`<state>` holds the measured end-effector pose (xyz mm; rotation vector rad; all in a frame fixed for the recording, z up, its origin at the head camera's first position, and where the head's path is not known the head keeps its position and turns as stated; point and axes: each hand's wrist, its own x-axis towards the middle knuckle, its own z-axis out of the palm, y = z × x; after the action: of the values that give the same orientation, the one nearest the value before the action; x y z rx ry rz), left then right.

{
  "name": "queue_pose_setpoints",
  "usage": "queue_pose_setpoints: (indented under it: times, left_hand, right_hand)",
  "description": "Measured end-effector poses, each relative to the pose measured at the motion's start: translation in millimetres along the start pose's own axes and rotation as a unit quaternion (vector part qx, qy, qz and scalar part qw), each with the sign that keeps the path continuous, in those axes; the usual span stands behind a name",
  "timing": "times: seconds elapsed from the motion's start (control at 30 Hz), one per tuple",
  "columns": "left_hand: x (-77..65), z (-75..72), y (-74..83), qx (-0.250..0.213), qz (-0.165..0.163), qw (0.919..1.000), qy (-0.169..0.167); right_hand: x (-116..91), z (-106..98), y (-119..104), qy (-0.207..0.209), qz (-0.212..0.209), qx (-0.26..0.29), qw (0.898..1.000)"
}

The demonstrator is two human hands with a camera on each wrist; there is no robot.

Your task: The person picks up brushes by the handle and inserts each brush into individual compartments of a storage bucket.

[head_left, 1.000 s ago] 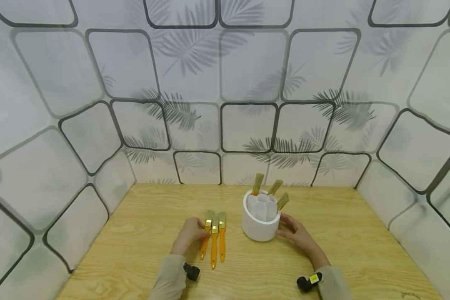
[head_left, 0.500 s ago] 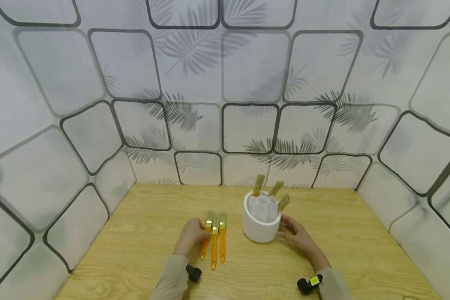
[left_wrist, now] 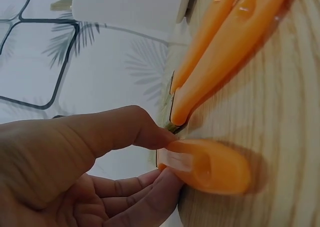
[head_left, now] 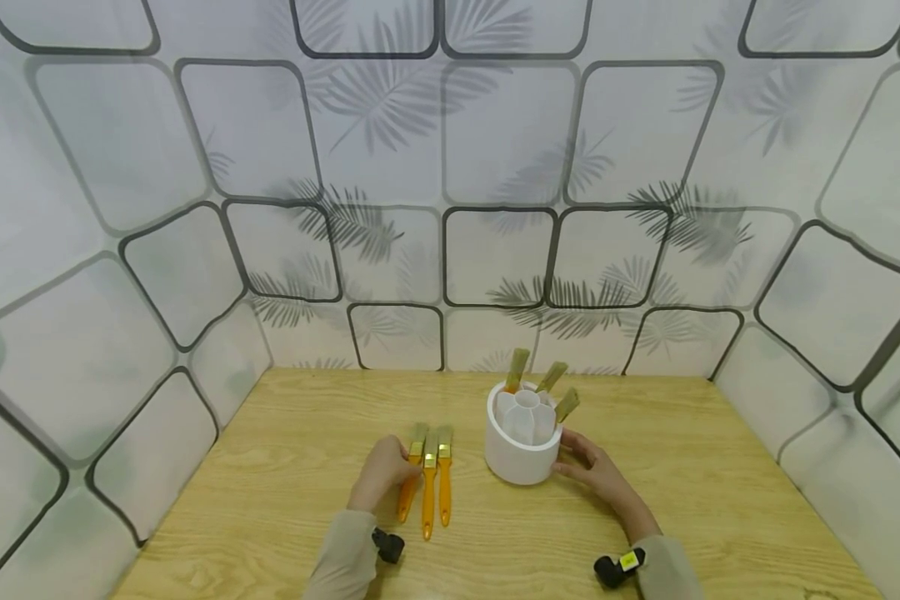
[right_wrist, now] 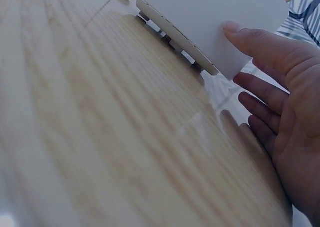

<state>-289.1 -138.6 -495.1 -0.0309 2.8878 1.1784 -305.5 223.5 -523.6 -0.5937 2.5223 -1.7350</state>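
My left hand (head_left: 381,471) pinches the leftmost of three paintbrushes between thumb and fingers. In the left wrist view that paintbrush (left_wrist: 225,169) shows its orange handle end close over the wood, with the thumb above and the fingers below. The middle paintbrush (head_left: 429,496) and the right paintbrush (head_left: 445,492) lie alongside, bristles pointing away. To their right stands a round white holder (head_left: 517,461) with a slanted rim and petal-like compartments. Three more paintbrushes stick out of its back and right side, bristles up. My right hand (head_left: 600,473) rests its thumb on the holder's side, fingers loosely extended behind.
Everything sits on a light wooden table (head_left: 307,417). A patterned white wall covering (head_left: 390,250) rises along its back and both sides. In the right wrist view, the holder's base (right_wrist: 175,37) stands slightly off the table on small dark feet.
The handle end of the left paintbrush has shifted slightly to the left under my left hand. My right hand and the holder hold their places.
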Motion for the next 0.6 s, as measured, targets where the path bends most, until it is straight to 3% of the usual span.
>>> queue_pose_setpoints:
  times: [0.23, 0.6]
  left_hand:
    - [2.3, -6.4, -4.3, -0.021, -0.003, 0.9996, -0.016]
    - [7.8, -10.7, -6.4, -0.010, -0.018, 0.9998, 0.007]
  right_hand:
    - [-0.9, 0.8, -0.8, 0.001, 0.000, -0.007, 1.000]
    - [7.1, 0.8, 30.5, 0.009, 0.006, -0.004, 1.000]
